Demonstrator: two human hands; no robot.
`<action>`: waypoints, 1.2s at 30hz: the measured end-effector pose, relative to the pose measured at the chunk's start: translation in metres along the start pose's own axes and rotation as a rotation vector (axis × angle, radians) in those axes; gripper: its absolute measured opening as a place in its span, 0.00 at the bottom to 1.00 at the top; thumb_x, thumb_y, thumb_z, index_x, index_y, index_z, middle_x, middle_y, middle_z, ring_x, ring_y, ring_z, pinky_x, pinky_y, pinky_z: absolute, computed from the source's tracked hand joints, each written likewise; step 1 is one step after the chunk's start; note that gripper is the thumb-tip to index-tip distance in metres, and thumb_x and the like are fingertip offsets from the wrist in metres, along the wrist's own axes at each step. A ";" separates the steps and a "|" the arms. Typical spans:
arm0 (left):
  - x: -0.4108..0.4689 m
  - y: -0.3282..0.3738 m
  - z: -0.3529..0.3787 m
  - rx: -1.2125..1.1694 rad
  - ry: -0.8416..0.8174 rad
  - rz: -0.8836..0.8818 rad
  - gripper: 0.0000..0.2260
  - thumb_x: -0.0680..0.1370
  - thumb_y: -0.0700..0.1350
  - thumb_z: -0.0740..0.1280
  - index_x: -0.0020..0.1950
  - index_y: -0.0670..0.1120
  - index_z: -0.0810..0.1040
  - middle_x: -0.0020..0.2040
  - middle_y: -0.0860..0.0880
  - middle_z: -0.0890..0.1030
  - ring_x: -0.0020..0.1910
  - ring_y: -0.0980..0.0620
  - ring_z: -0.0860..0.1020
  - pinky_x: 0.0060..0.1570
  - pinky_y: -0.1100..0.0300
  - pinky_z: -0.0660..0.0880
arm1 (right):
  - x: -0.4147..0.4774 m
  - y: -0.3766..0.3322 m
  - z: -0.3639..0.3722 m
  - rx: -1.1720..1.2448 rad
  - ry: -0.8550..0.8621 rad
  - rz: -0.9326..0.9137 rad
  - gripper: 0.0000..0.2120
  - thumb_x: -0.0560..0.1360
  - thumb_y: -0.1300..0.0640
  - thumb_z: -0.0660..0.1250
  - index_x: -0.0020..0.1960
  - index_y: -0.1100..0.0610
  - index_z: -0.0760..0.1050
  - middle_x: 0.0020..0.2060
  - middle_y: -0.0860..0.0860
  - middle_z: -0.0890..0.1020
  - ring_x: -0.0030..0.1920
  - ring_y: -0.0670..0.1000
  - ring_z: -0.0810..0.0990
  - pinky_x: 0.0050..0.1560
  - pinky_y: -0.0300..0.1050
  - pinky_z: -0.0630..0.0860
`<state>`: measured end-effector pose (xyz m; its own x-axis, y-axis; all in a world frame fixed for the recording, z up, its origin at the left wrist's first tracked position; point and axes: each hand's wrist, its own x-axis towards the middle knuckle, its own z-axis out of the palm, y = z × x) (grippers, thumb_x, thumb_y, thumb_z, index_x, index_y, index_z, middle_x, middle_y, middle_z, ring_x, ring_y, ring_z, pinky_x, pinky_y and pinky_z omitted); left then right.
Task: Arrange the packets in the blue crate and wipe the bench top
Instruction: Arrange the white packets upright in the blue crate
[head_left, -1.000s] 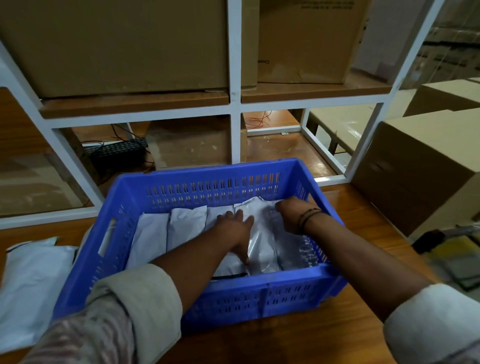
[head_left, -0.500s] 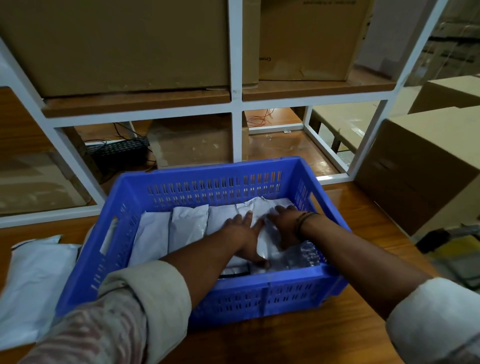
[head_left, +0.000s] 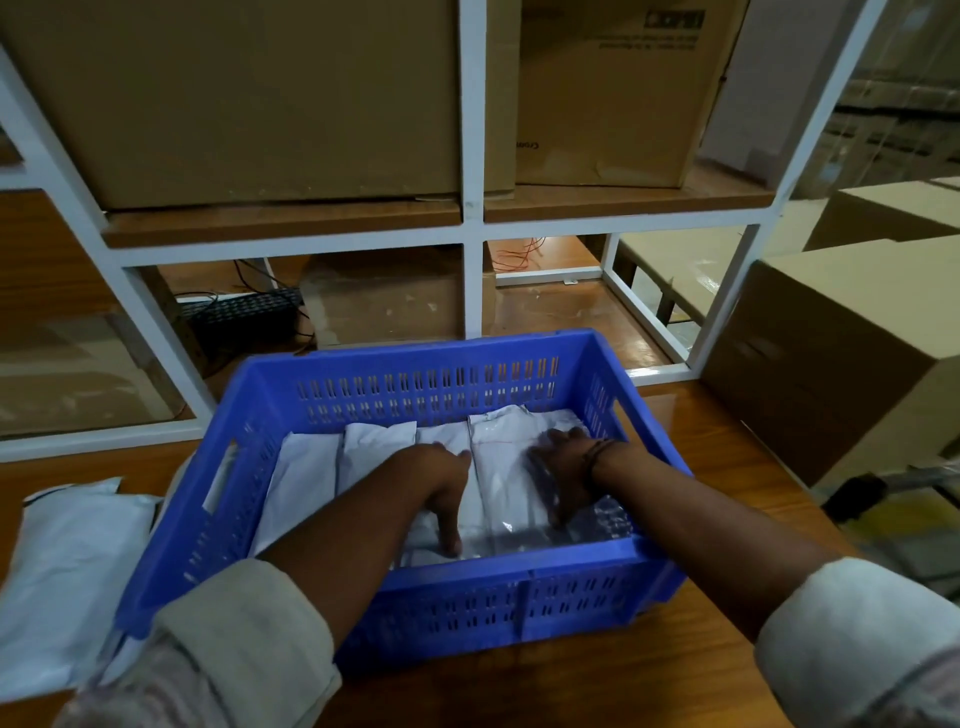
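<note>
**Packets Lined Up in Blue Crate**

Across the back, a white shelf rack (head_left: 471, 280) loaded with large cardboard boxes (head_left: 249, 93). In front, a wooden counter (head_left: 722, 447), with a brown carton (head_left: 831, 358) standing at its right edge. At centre on the counter, a blue crate (head_left: 519, 597) with slotted walls, holding a row of white packets (head_left: 376, 447) side by side from its left wall toward the right. Just beside the crate's left wall, outside it, loose white packets (head_left: 67, 561) lying flat on the counter. Inside, near the right end of the row, an end packet (head_left: 498, 467) flanked by both hands. Left grip (head_left: 441, 478) open and holding nothing, fingers straight against that packet's left side, thumb stretched toward the near wall. Right grip (head_left: 563, 462) likewise open, spread palm-down on the packet's right side, pressing rather than closing round it. Below the right wrist, clear bubble wrap (head_left: 605, 519) against the crate's right wall. On that wrist, a dark band (head_left: 597, 457).
</note>
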<state>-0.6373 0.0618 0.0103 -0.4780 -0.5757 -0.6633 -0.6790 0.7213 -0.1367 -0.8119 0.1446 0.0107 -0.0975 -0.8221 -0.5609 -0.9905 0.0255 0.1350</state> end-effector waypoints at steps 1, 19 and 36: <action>0.000 0.003 0.001 0.032 0.001 0.000 0.62 0.66 0.60 0.80 0.82 0.47 0.38 0.81 0.39 0.50 0.78 0.38 0.57 0.73 0.45 0.65 | 0.000 0.000 0.001 -0.004 0.000 -0.003 0.54 0.66 0.37 0.76 0.80 0.53 0.51 0.78 0.60 0.53 0.77 0.66 0.53 0.75 0.62 0.59; -0.004 -0.003 0.005 -0.109 0.137 -0.141 0.62 0.62 0.69 0.77 0.82 0.48 0.43 0.81 0.40 0.45 0.79 0.32 0.50 0.75 0.38 0.59 | -0.007 -0.002 0.000 0.048 0.069 0.045 0.52 0.71 0.38 0.72 0.81 0.51 0.44 0.80 0.55 0.47 0.79 0.63 0.47 0.76 0.61 0.54; -0.084 -0.102 0.039 -0.470 0.744 -0.171 0.38 0.74 0.66 0.68 0.80 0.54 0.60 0.80 0.49 0.59 0.77 0.42 0.62 0.73 0.45 0.65 | -0.014 -0.035 -0.044 0.129 0.465 0.031 0.44 0.77 0.36 0.63 0.82 0.48 0.41 0.81 0.54 0.44 0.80 0.61 0.46 0.74 0.64 0.57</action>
<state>-0.5063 0.0516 0.0515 -0.4760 -0.8794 0.0093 -0.8541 0.4648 0.2336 -0.7715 0.1306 0.0495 -0.1027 -0.9862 -0.1295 -0.9946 0.1000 0.0273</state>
